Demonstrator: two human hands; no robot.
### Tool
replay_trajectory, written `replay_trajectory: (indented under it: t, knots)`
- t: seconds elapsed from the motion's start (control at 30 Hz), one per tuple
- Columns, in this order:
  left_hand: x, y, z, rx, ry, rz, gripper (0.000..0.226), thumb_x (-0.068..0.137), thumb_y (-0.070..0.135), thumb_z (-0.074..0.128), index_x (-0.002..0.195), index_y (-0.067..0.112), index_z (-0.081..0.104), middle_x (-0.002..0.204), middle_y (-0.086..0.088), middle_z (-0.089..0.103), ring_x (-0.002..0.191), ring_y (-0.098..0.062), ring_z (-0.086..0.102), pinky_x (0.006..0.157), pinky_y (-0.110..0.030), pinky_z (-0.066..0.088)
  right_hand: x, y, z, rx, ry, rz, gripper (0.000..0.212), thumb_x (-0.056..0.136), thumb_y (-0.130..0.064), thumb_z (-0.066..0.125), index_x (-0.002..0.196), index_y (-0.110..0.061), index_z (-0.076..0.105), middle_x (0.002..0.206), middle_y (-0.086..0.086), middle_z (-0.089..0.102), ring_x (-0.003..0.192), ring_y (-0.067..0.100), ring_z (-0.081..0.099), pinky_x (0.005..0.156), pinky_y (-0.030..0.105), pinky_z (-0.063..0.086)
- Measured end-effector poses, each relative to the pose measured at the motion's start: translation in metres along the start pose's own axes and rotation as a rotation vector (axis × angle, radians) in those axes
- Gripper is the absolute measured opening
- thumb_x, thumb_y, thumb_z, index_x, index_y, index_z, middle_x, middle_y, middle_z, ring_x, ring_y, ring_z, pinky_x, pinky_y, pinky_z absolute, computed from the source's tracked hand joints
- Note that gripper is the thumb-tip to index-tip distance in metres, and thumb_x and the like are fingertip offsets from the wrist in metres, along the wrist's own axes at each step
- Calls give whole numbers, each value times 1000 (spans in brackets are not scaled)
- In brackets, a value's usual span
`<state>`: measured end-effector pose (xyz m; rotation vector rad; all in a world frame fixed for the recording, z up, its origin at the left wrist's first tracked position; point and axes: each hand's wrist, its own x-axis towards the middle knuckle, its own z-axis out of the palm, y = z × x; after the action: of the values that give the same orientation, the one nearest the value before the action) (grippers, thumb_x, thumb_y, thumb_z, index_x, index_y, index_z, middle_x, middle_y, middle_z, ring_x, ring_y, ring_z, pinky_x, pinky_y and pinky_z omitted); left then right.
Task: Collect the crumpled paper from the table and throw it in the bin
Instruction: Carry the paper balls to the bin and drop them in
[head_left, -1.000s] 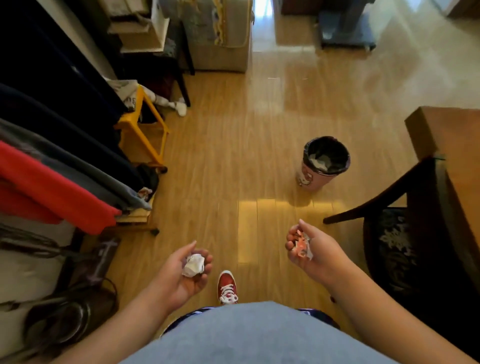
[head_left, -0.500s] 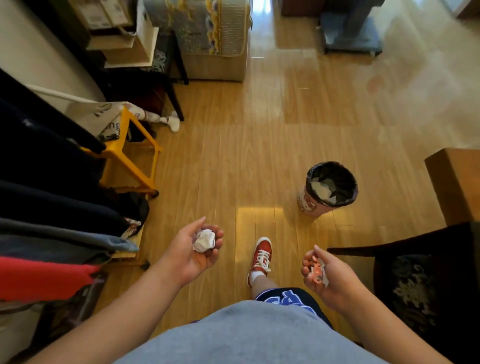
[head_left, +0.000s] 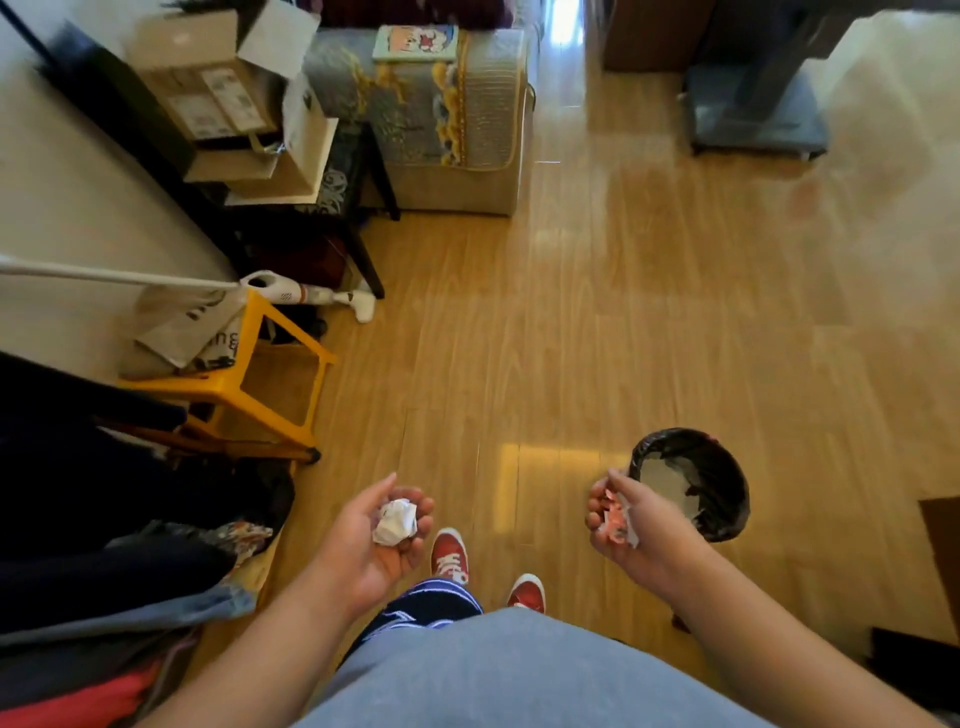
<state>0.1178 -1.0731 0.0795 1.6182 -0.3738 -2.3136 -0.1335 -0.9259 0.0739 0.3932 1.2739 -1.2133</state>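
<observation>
crumpled paper, white ball (head_left: 396, 521): cupped in left hand (head_left: 375, 540), palm up, fingers curled loosely around it. crumpled paper, red-and-white scrap (head_left: 616, 517): in right hand (head_left: 631, 525), fingers closed on it, beside bin. bin (head_left: 719, 512): black-lined, on wooden floor (head_left: 597, 332), right of that hand, paper inside.
</observation>
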Motion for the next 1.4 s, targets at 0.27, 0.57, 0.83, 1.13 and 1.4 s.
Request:
replay_trajectory:
  t: [0.27,0.57,0.83,1.13,1.4]
  knots:
    - [85,83,48,1,39,-24,32,88,36,59,74,9,70,75,-11,71,57,-19,66,47,-23,50,80,-110,73,-13,-19,2,33,98,-32,46,74,-12,55,61,2,50,54,14,48,40,20,40]
    - [178,205,186,264,-83,-123,27,85,36,60,76,12,68,77,-10,70,58,-18,64,47,-23,49,123,-227,68,127,151,-70,32,99,-30,45,74,-12,54,58,3,51,50,14,48,39,19,39]
    - [253,235,365,482,-245,-184,30,88,35,56,72,12,68,73,-9,70,56,-17,64,47,-21,48,130,-285,-11,381,343,-116,28,97,-27,50,77,-9,55,64,7,51,46,14,50,37,20,40]
    - [318,215,549,645,-308,-238,25,79,34,61,72,13,72,76,-9,71,57,-17,66,45,-23,50,156,-390,-95,547,421,-92,28,98,-24,49,78,-5,55,63,10,50,48,17,48,32,19,38]
    - [362,236,643,637,-263,-204,33,90,31,54,73,9,72,75,-9,72,56,-17,65,45,-22,49,197,-529,-133,525,344,-173,29,97,-28,49,75,-11,55,54,2,54,42,12,50,33,18,38]
